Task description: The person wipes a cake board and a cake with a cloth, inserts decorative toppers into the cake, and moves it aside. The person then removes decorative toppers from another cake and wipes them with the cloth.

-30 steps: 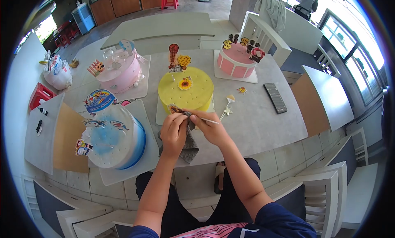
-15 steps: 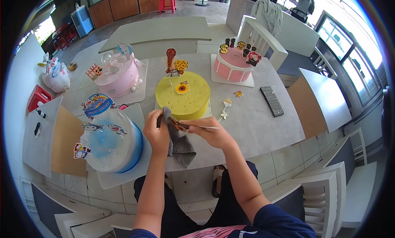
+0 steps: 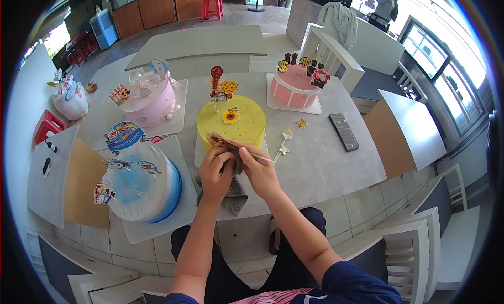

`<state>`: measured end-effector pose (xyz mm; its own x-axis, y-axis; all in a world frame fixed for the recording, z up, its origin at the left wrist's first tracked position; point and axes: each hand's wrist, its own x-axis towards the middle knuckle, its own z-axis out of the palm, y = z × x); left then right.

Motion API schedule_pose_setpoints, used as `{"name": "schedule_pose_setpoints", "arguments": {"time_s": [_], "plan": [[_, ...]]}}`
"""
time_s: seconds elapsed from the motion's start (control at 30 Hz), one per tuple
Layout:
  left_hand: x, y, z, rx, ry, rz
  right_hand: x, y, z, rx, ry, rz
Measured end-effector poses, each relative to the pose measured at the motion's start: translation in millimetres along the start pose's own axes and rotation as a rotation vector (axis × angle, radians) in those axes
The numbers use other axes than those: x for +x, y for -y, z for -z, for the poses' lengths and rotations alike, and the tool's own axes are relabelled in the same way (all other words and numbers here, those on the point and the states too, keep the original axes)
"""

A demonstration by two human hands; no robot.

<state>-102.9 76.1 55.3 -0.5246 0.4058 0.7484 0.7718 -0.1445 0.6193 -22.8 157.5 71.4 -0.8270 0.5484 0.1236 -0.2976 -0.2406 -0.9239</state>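
My left hand (image 3: 216, 173) is closed round part of a grey cloth (image 3: 235, 196), whose lower end hangs at the table's front edge. Between my fingers a small printed flower topper (image 3: 216, 140) shows, pressed against the cloth. My right hand (image 3: 257, 170) pinches this topper near its white stick (image 3: 262, 158), which points to the right. Both hands meet just in front of the yellow cake (image 3: 232, 122), which carries a sunflower piece (image 3: 230, 116) and a figure topper (image 3: 217, 84).
A blue and white cake (image 3: 142, 183) stands left, a pale pink cake (image 3: 149, 101) back left, a pink cake (image 3: 295, 87) back right. Right of the yellow cake lie small toppers (image 3: 283, 149), a loose cutout (image 3: 301, 123) and a phone (image 3: 344, 132). Far back, a person (image 3: 386, 7).
Half a second ago my hands were slightly apart, with the topper lower against the cloth. Now they have come together and the topper's printed end sticks up beside the yellow cake.
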Motion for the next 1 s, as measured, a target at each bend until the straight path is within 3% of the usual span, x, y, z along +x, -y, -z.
{"name": "schedule_pose_setpoints", "arguments": {"time_s": [0.07,0.5,0.67,0.8,0.87,1.0], "plan": [[1,0,1,0.003,-0.005,-0.042,2,5,4,0.166,0.033,-0.096],[2,-2,5,0.023,-0.094,-0.017,-1,7,3,0.076,0.055,-0.048],[-1,-2,8,-0.183,-0.185,0.194,4,7,6,0.214,0.070,-0.004],[4,-5,10,-0.054,-0.119,0.187,0,5,5,0.147,0.061,-0.069],[4,-3,10,0.020,-0.138,0.043,1,4,7,0.221,0.062,-0.078],[5,-7,11,0.037,-0.146,0.003,0,9,9,0.220,0.083,-0.045]]}}
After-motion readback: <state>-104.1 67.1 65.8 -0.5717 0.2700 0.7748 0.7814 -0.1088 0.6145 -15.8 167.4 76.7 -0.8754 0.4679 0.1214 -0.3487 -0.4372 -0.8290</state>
